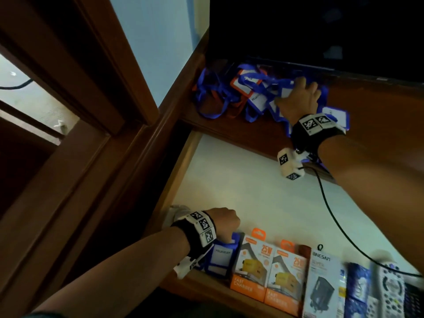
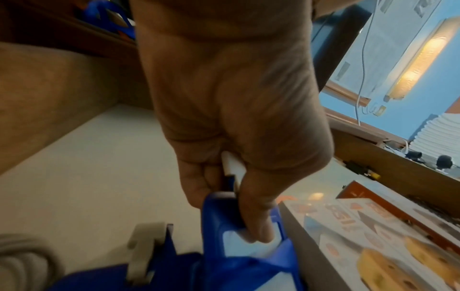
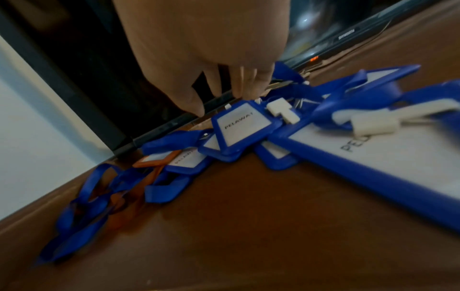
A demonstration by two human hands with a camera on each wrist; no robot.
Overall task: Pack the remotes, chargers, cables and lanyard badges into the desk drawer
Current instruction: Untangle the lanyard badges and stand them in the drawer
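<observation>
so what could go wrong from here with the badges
1. The lanyard badges on the desk top lie in one tangle of blue and orange straps; the right hand, fingers reaching into the pile, will likely drag several along and could drop some.
2. The left hand grips a blue badge standing beside the charger boxes in the drawer; letting go might tip it over.
</observation>
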